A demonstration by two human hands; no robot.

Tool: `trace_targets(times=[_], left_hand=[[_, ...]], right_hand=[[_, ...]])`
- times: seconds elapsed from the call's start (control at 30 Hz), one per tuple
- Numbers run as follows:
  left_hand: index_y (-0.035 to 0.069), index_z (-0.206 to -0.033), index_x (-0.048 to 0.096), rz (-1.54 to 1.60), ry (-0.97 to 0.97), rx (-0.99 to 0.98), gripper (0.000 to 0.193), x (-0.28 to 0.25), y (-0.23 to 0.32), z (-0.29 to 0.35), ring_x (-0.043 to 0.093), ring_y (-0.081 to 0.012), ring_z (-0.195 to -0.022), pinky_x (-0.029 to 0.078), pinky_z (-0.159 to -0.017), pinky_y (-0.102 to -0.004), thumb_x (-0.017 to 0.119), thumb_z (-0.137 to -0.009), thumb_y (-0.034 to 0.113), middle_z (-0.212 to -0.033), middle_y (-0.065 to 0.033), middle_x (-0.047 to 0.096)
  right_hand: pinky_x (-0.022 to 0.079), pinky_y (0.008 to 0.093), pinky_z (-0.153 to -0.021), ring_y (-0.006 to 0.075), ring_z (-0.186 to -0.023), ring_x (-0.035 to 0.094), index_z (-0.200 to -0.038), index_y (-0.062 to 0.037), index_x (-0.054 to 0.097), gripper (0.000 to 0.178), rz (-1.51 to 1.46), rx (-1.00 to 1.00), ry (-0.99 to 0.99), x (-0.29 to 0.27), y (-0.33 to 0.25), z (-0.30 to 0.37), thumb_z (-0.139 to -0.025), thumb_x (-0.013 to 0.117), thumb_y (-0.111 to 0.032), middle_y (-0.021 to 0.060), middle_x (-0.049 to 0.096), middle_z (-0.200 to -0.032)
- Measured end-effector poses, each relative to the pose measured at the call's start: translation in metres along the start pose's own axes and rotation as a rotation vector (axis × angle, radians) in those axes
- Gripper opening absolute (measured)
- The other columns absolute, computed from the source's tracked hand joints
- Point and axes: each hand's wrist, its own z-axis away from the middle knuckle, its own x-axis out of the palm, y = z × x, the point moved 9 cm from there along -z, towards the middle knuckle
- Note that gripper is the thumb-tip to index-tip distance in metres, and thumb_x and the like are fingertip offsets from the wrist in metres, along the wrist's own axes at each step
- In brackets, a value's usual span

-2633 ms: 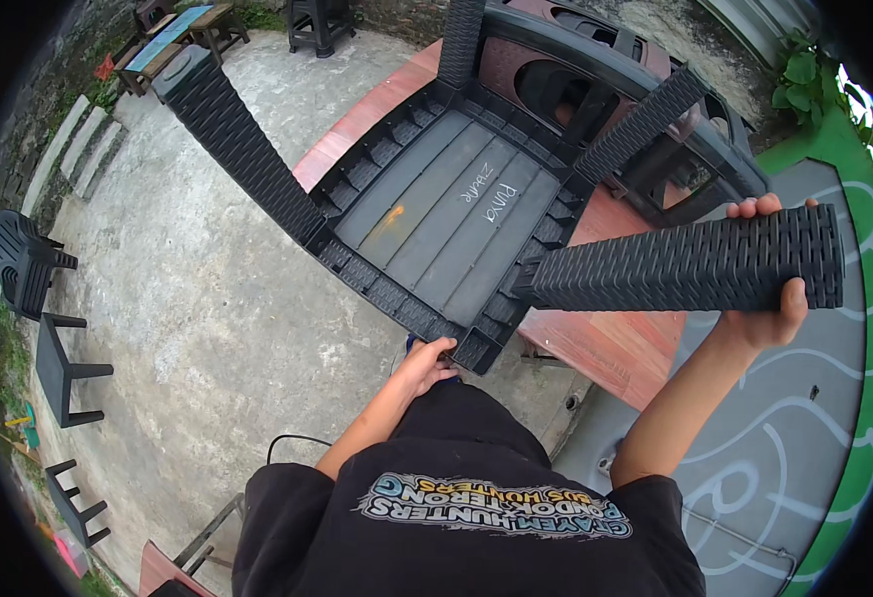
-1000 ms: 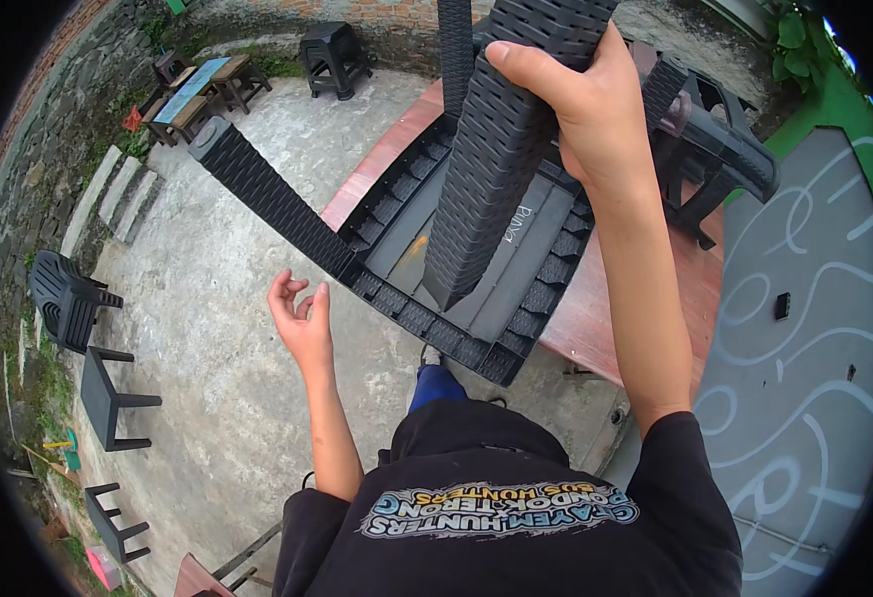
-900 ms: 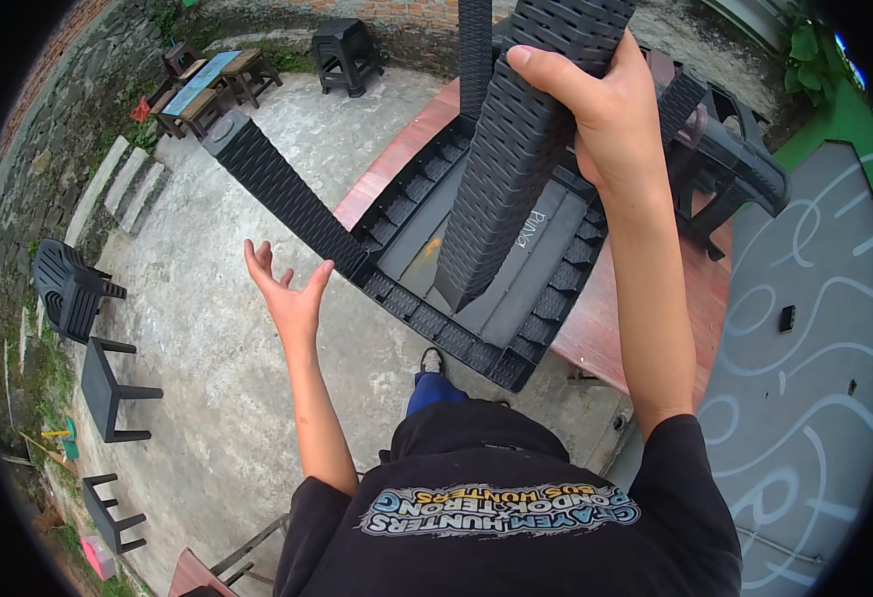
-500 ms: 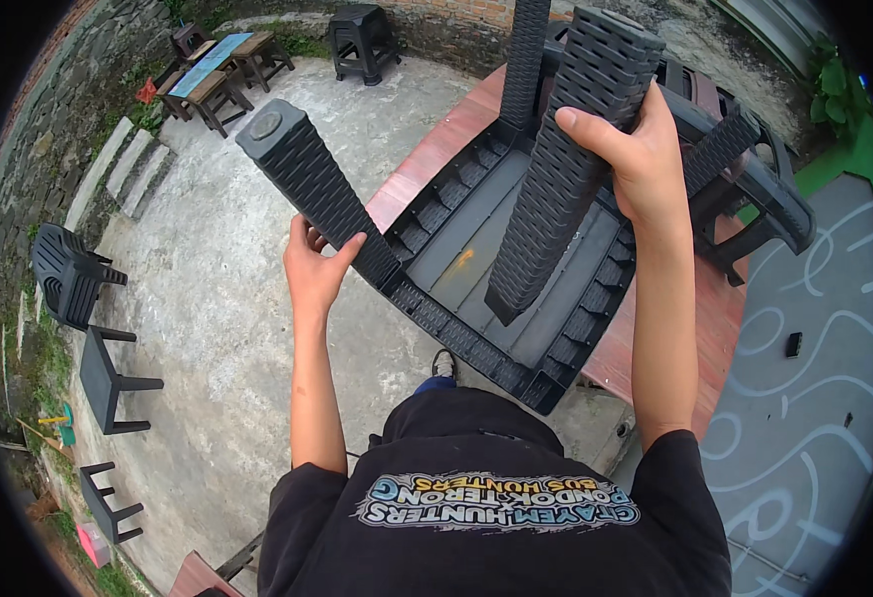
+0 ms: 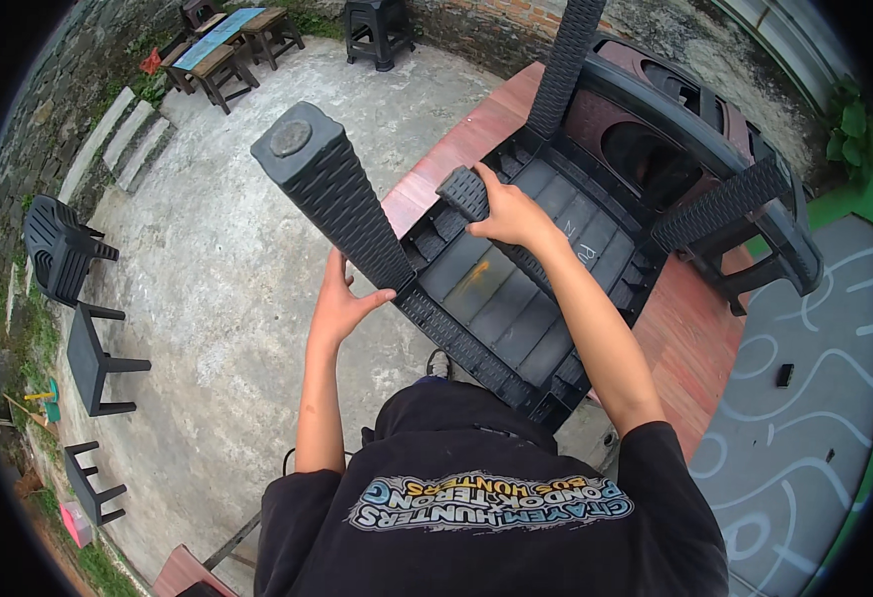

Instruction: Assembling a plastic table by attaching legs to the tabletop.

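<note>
1. Below the camera, an upturned black plastic table [image 5: 516, 298] lies with its ribbed underside facing up, resting on a reddish-brown surface [image 5: 695, 338]; the near edge of the table is hidden behind the person's dark shirt.
2. Whether the loose leg [image 5: 471, 194] is already seated in a socket cannot be told, because the right hand [image 5: 511, 214] covers most of it and only its textured upper end shows.
3. At the top of the picture one fitted leg [image 5: 566, 60] is cut off by the edge, and another leg [image 5: 720, 204] slants across a dark moulded chair [image 5: 675, 129] that lies partly behind it.
4. The right arm reaches forward nearly straight over the table, its hand closed around the loose leg with the fingers wrapped over it.
5. The left arm rises from the lower edge, bent at the wrist; the left hand [image 5: 342, 303] clasps the base of the nearest fitted leg [image 5: 332, 194], thumb on one side and fingers on the other.
6. The two hands are apart, each on its own leg.
7. Off to the left on the concrete yard [image 5: 208, 269] stand small dark stools [image 5: 93, 358], too small to make out in detail.
</note>
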Motion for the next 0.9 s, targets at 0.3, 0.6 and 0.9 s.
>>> trace_targets(times=[0.3,0.6,0.9], left_hand=[[-0.003,-0.145,0.014,0.476,0.208,-0.101,0.099,0.071,-0.117,0.013,0.041,-0.0324,-0.131,0.039,-0.109,-0.0455,0.081,-0.074,0.011,-0.139,-0.0203,0.036],[-0.004,-0.132,0.038,0.048,0.16,0.092,0.075,0.091,-0.183,-0.023,0.047,-0.0301,-0.122,0.037,-0.104,-0.0378,0.079,-0.072,0.014,-0.13,-0.0179,0.043],[-0.007,-0.129,0.045,0.431,0.068,-0.067,0.059,0.101,-0.179,-0.021,0.049,-0.0284,-0.122,0.038,-0.103,-0.0401,0.071,-0.08,0.015,-0.13,-0.0187,0.048]], right_hand=[[0.033,0.0436,-0.112,0.0397,-0.137,0.037,-0.153,-0.0047,0.008,0.128,-0.73,-0.368,-0.058,0.01,-0.11,0.004,-0.059,0.091,-0.031,0.0273,0.042,-0.143],[0.039,0.0369,-0.104,0.0324,-0.121,0.054,-0.153,-0.0097,0.014,0.116,-0.747,-0.57,0.045,-0.009,-0.209,0.022,-0.058,0.081,-0.013,0.0206,0.053,-0.129],[0.045,0.0338,-0.092,0.0264,-0.102,0.061,-0.141,-0.0082,0.037,0.092,-0.844,-0.513,0.139,-0.011,-0.206,0.014,-0.057,0.072,-0.011,0.015,0.059,-0.111]])
